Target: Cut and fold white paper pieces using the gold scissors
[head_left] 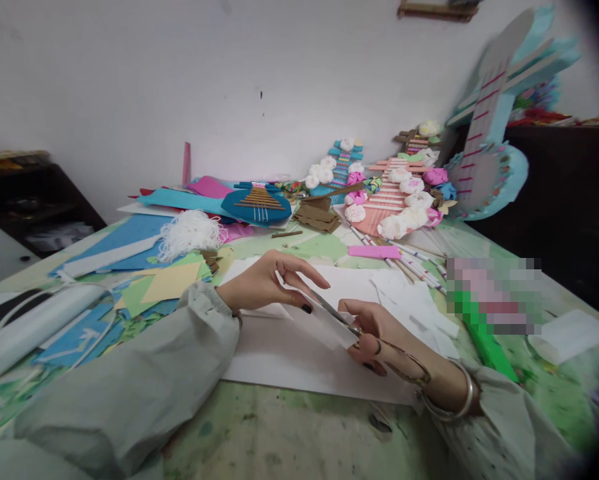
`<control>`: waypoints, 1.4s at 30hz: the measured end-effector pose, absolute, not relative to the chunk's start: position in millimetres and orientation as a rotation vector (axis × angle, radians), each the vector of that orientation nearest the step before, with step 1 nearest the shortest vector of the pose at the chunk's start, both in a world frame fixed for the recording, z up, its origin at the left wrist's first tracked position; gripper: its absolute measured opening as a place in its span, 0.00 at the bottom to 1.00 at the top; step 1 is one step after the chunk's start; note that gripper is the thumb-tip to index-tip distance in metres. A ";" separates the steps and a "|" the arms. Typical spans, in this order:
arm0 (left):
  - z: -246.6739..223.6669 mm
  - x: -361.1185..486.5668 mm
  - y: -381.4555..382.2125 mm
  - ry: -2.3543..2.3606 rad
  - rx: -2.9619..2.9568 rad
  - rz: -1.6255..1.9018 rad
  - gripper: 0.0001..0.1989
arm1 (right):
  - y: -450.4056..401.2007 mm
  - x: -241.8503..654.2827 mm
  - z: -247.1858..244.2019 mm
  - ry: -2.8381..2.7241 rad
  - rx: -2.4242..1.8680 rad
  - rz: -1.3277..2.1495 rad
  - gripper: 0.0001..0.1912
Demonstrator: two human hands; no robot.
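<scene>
My right hand grips a pair of scissors by gold-coloured handles. The blades point up and left towards my left hand. Between its thumb and bent fingers, my left hand holds a piece of white paper, with the scissor blades along the paper's upper edge. Below both hands a larger white sheet lies on the table. Several cut white paper pieces are spread to the right, behind my right hand.
Blue, green and yellow paper scraps and a heap of white string lie at left. Decorated instrument-shaped crafts stand along the wall. Several striped sticks and a green strip lie at right. A large blue-edged guitar shape leans behind.
</scene>
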State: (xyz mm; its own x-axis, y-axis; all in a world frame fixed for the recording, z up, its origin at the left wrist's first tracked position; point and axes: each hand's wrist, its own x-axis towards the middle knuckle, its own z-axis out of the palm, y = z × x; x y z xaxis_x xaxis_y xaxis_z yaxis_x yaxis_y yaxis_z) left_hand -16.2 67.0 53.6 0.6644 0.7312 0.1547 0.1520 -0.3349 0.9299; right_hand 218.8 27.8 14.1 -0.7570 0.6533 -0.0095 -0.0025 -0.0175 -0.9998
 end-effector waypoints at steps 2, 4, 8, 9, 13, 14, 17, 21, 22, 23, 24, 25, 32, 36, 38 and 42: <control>54.2 -16.0 66.8 0.703 1.849 0.702 0.17 | 28.5 218.2 14.0 -1.770 -0.715 1.819 0.27; 54.9 -15.7 66.4 0.709 1.849 0.712 0.18 | 29.3 217.1 14.5 -1.748 -0.782 1.834 0.26; 55.6 -16.0 66.0 0.737 1.831 0.714 0.19 | 29.6 214.5 19.1 -1.742 -0.942 1.858 0.26; 55.5 -16.7 66.3 0.743 1.824 0.705 0.19 | 29.3 214.3 20.5 -1.745 -0.961 1.851 0.26; 53.6 -21.8 70.5 0.751 1.839 0.728 0.17 | 28.3 216.4 23.1 -1.775 -0.876 1.807 0.28; 52.9 -23.3 72.1 0.755 1.854 0.763 0.15 | 28.1 217.3 23.0 -1.784 -0.837 1.796 0.28; 50.4 -27.0 76.8 0.779 1.856 0.902 0.11 | 27.7 218.8 22.0 -1.815 -0.744 1.777 0.31; 48.0 -27.4 79.2 0.806 1.815 0.984 0.12 | 26.8 217.9 19.6 -1.835 -0.716 1.738 0.32; 47.9 -26.7 78.9 0.806 1.824 0.977 0.13 | 26.7 217.7 18.4 -1.830 -0.712 1.734 0.33; 48.0 -25.7 78.2 0.803 1.833 0.963 0.13 | 26.7 217.7 16.9 -1.824 -0.710 1.736 0.33; 48.2 -24.5 77.4 0.796 1.838 0.942 0.14 | 26.9 217.8 15.2 -1.815 -0.709 1.739 0.33; 48.5 -23.1 76.4 0.787 1.836 0.920 0.14 | 27.3 218.1 13.6 -1.804 -0.707 1.746 0.33; 49.4 -16.7 71.2 0.726 1.812 0.802 0.15 | 29.5 219.7 9.6 -1.806 -0.732 1.794 0.34; 48.3 -16.0 70.6 0.711 1.845 0.787 0.16 | 27.8 219.3 8.8 -1.816 -0.716 1.757 0.35; 47.9 -15.6 70.6 0.712 1.865 0.785 0.16 | 27.6 218.5 8.6 -1.791 -0.726 1.770 0.36; 47.5 -15.8 71.0 0.738 1.913 0.787 0.17 | 28.8 215.4 10.6 -1.714 -0.789 1.814 0.39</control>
State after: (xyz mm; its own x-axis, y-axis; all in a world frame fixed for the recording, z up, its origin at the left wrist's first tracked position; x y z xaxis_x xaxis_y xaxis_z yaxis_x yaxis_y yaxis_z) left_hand -15.8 71.0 47.5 0.6173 0.7547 0.2222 0.1736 -0.4062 0.8971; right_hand 215.4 28.8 10.6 -0.6963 0.7150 -0.0625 0.0218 -0.0659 -0.9976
